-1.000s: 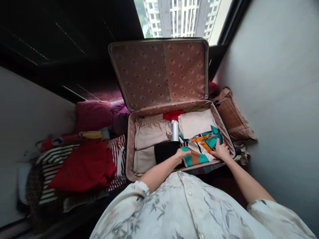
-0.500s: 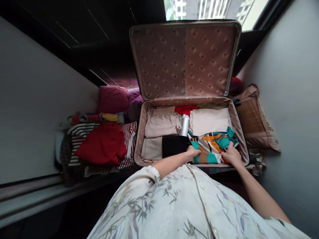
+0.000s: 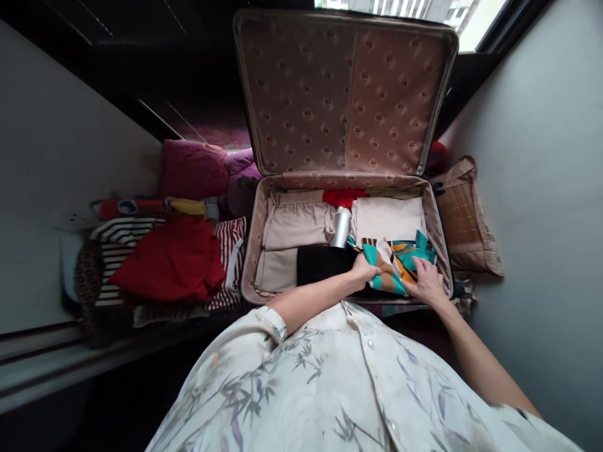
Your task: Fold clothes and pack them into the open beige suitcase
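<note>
A multicoloured patterned garment [image 3: 400,256] in teal, orange, brown and white lies at the front right of the open suitcase [image 3: 249,276]. My left hand [image 3: 365,271] is closed on its left edge, which is lifted and bunched. On the garment's right part, my right hand [image 3: 428,284] grips the cloth between thumb and fingers. A black folded cloth [image 3: 320,265] lies left of the garment, partly behind my left forearm. Behind my left hand a silver bottle [image 3: 341,227] leans between beige folded trousers [image 3: 296,223] and a white folded cloth [image 3: 389,215].
Left of the suitcase is a pile with a red garment [image 3: 172,263] and striped clothes [image 3: 230,257]. Pink cushions [image 3: 193,169] lie behind it. A brown cushion [image 3: 466,220] stands at the right by the wall. The suitcase lid [image 3: 346,94] stands upright at the back.
My left hand has lifted and gathered the garment's left edge, which lay flatter before. My right hand has shifted its hold on the cloth. The view has tilted down slightly.
</note>
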The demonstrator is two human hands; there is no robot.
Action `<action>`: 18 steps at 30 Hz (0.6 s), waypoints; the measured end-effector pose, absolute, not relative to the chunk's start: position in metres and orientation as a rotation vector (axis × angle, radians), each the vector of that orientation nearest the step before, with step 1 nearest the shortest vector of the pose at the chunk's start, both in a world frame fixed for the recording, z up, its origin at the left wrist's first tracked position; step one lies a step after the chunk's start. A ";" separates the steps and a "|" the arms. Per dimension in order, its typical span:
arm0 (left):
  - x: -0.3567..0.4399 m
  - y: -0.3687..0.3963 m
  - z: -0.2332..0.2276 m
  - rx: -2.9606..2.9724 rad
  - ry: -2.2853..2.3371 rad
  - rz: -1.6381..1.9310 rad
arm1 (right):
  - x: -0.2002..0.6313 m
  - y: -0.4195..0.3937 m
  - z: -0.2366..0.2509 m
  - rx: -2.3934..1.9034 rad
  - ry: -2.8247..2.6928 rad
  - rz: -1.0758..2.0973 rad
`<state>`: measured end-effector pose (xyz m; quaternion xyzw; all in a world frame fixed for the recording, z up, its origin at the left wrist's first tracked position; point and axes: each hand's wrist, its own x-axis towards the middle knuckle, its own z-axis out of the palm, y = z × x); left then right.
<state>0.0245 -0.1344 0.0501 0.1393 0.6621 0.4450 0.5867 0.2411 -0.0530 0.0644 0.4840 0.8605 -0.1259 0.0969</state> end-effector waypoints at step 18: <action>-0.156 -0.297 0.040 0.447 2.187 0.754 | 0.188 -0.077 0.045 1.225 2.461 -0.873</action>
